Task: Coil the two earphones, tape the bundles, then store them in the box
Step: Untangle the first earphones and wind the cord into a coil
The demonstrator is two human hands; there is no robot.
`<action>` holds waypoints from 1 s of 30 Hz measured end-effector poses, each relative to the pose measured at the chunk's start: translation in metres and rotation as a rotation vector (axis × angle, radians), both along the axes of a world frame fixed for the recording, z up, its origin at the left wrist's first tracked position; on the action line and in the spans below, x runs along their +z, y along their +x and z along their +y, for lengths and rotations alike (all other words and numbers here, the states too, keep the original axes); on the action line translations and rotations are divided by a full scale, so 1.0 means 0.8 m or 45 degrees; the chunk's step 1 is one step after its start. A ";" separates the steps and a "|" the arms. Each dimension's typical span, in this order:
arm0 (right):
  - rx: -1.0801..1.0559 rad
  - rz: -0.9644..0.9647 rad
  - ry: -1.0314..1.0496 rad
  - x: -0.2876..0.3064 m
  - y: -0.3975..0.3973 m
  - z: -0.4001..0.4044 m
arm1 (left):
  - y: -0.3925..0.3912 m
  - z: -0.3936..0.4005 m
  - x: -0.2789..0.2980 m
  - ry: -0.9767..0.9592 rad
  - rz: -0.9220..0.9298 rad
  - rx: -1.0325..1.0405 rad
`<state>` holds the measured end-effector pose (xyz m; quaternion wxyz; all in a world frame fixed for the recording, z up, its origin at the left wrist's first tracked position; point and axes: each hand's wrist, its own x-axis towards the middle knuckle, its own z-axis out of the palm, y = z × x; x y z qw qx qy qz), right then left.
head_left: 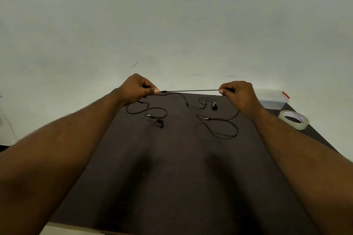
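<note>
A: What are the hands doing?

B: The left hand (136, 87) is pinching a black earphone cable (191, 91) between thumb and curled fingers, and the right hand (236, 92) is pinching the same cable further along. Both forearms are reaching forward over the tabletop (172, 177), and the stretch of cable between the two hands is running taut and level above the far edge.

A: And the rest of that cable?

B: It is hanging down in loose curves onto the dark tabletop (I cannot tell which strand belongs to which set). One tangle with a plug and earbuds (158, 123) is lying below the left hand; another loop (219, 128) is lying below the right hand, with an earbud (214, 105) near it.

A: Any containers?

B: A clear plastic box (271, 99) with a red clip is sitting at the far right corner, lid on, contents not discernible. A roll of clear tape (293, 119) is lying just beside it, nearer the person.
</note>
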<state>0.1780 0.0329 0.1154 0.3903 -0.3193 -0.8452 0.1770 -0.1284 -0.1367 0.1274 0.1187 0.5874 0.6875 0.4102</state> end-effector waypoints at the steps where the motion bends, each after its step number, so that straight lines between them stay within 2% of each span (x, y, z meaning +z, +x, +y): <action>1: 0.004 0.021 -0.009 0.000 -0.001 0.000 | -0.001 0.001 -0.001 -0.001 0.006 0.016; 7: -0.081 0.073 -0.096 -0.008 -0.013 -0.002 | 0.008 0.006 -0.002 0.068 0.067 0.045; 10: -0.029 0.059 -0.472 -0.016 -0.028 -0.018 | 0.028 0.015 0.000 0.041 0.112 -0.011; 12: 0.104 0.053 -0.573 -0.019 -0.048 -0.039 | 0.043 0.025 0.001 0.043 0.131 -0.060; 18: 0.137 -0.049 0.145 -0.021 -0.100 -0.074 | 0.065 0.041 -0.001 0.014 0.146 -0.173; 23: 0.185 -0.031 0.263 -0.020 -0.099 -0.073 | 0.066 0.038 -0.002 0.018 0.084 -0.197; 27: 0.237 -0.278 0.384 -0.017 -0.095 -0.067 | 0.069 0.038 -0.007 0.012 0.078 -0.183; 30: 0.174 -0.424 0.447 -0.013 -0.083 -0.055 | 0.060 0.034 -0.008 -0.022 0.035 -0.164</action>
